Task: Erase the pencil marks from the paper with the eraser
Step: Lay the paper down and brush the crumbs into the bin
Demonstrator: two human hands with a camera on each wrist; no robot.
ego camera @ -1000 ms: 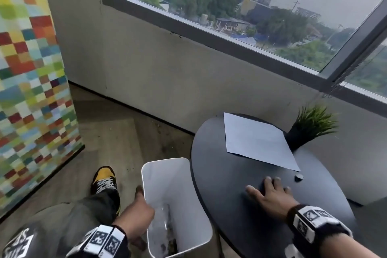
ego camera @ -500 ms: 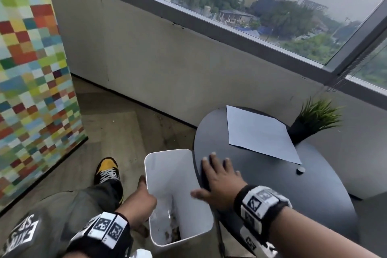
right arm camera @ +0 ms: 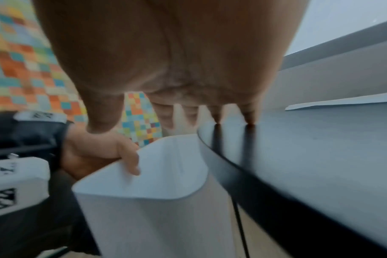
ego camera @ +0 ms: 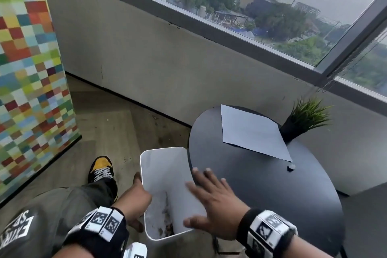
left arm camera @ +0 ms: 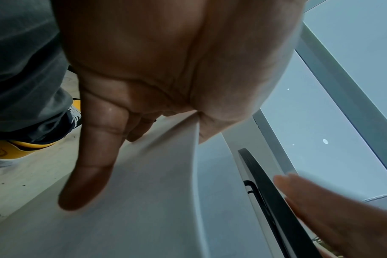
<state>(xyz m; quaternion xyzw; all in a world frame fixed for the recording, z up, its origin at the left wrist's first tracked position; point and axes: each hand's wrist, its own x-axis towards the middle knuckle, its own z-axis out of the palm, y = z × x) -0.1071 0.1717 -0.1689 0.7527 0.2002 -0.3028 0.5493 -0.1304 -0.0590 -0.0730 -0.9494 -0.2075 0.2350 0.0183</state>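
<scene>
A white sheet of paper (ego camera: 253,132) lies flat at the back of the round black table (ego camera: 261,190). The small dark eraser (ego camera: 291,167) sits on the table just off the paper's near corner, with no hand on it. My right hand (ego camera: 211,201) is open with fingers spread, reaching over the table's left edge above a white bin (ego camera: 163,165). In the right wrist view two of its fingertips (right arm camera: 250,120) touch the table (right arm camera: 320,157). My left hand (ego camera: 136,197) grips the bin's left rim, fingers curled over the bin (right arm camera: 155,209).
A potted green plant (ego camera: 303,119) stands at the table's back right, beside the paper. The bin is held against the table's left edge and has dark bits at its bottom. My leg and yellow shoe (ego camera: 100,165) are left of the bin. A wall and window lie behind.
My right hand swept left across the table from near the eraser to the table's left edge and out over the bin. My left hand kept hold of the bin.
</scene>
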